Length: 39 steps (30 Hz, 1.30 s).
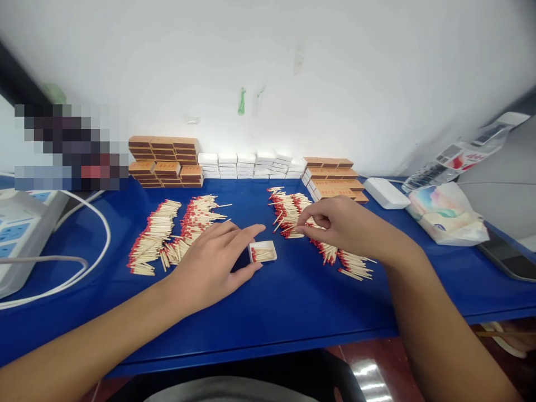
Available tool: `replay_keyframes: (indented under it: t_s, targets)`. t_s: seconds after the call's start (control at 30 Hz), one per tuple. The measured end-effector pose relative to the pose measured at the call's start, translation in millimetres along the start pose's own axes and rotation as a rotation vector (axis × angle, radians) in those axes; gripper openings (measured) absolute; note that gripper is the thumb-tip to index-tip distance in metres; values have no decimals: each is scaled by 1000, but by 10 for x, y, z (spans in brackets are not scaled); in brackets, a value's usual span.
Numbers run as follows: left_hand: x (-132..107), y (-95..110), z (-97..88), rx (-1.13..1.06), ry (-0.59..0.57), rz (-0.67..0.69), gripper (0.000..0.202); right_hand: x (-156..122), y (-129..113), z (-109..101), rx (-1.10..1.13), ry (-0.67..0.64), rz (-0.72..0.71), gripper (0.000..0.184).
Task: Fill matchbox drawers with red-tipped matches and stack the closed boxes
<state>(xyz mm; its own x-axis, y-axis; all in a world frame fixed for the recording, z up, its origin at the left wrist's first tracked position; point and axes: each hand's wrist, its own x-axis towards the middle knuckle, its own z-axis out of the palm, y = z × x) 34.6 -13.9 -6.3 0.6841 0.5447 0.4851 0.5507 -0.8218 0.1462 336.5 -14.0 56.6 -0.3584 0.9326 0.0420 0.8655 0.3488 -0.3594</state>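
A small white matchbox tray (268,245) lies on the blue table with several red-tipped matches inside. My left hand (213,259) is around its left side, thumb near the front edge and index finger past the back edge, fingers apart. My right hand (339,226) hovers over the right-hand heap of matches (288,209), thumb and index finger pinched together at what looks like a match; the fingertips partly blend with the heap. More loose matches (154,234) lie in heaps on the left, some hidden behind my left hand.
Brown matchboxes (163,146) are stacked along the wall at left, and more brown boxes (333,187) at right. White trays (247,164) stand between them. A white adapter (386,192) and tissue pack (446,215) sit at right; a power strip (25,234) with cables is at left.
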Motion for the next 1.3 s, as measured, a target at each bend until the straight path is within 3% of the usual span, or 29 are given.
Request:
replay_keyframes:
  t_s: [0.23,0.83,1.03,1.3]
  targets:
    - [4,-2,-12,16,15,25,55,27,70,20,37,-167,-1,24]
    - [21,16,-22,15,1,18,55,74,105,119,14,-237,12,11]
    - [26,25,-18,-9,-13,8,56,41,-104,103,137,-151,-89,17]
    - [28,15,4,-19,-20,8,58,66,-406,311,83,-107,-132,11]
